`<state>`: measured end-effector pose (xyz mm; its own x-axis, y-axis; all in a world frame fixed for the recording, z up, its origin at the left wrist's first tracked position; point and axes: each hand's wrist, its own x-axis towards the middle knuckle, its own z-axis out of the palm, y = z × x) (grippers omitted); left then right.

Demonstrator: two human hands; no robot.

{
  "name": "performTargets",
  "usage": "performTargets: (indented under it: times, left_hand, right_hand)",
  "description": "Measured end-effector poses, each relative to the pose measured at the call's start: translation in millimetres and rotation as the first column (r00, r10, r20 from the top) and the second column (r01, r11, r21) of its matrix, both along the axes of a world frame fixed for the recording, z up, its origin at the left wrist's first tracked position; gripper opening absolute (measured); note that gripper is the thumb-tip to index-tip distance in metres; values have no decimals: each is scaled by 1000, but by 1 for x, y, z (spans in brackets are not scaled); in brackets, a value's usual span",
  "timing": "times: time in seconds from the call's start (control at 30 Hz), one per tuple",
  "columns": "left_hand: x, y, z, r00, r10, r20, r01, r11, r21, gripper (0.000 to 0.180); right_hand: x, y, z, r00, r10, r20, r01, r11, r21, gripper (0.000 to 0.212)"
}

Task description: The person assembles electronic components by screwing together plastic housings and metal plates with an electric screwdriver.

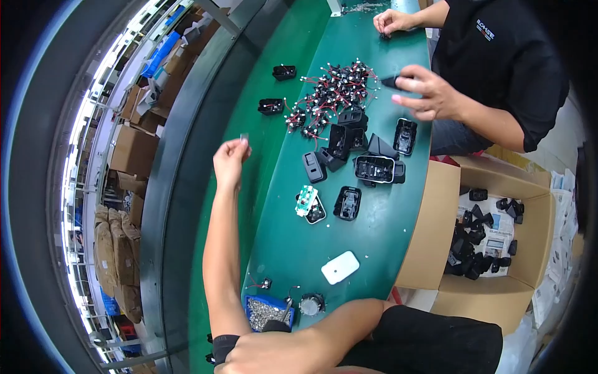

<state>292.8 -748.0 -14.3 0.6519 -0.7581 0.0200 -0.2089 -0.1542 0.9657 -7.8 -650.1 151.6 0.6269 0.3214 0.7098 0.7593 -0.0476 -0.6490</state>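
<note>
My left hand [230,161] is raised over the left edge of the green table [293,249], pinching a small metal piece [244,137] between thumb and fingertips. At the bottom edge my right hand [274,354] is curled around a black tool [221,346], just below a blue tray of screws [269,311]. A green and white circuit board [306,199] lies against an open black housing [347,203] in the middle of the table. Further back are several black housings [374,167] and a pile of small wired switches [333,87].
A person in a black shirt sits at the far right, one hand [427,93] holding a black part, the other hand [392,22] at the table's far end. A white flat device [340,267] lies near me. A cardboard box [498,293] of black parts stands to the right.
</note>
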Motion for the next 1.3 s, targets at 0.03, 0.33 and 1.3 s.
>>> performTargets:
  times: [0.03, 0.33, 1.3]
  left_hand:
    - [10, -17, -5, 997, 21, 72, -24, 999, 29, 20]
    - [29, -106, -26, 938, 181, 294, -209, 976, 65, 21]
    - [31, -121, -80, 830, 282, 481, -310, 951, -22, 26]
  right_hand:
    - [-2, -5, 0, 998, -44, -52, 40, 996, -76, 24]
    - [-16, -30, -6, 974, -196, -108, 187, 978, -94, 27]
    - [4, -14, -27, 943, -323, -76, 329, 941, 80, 18]
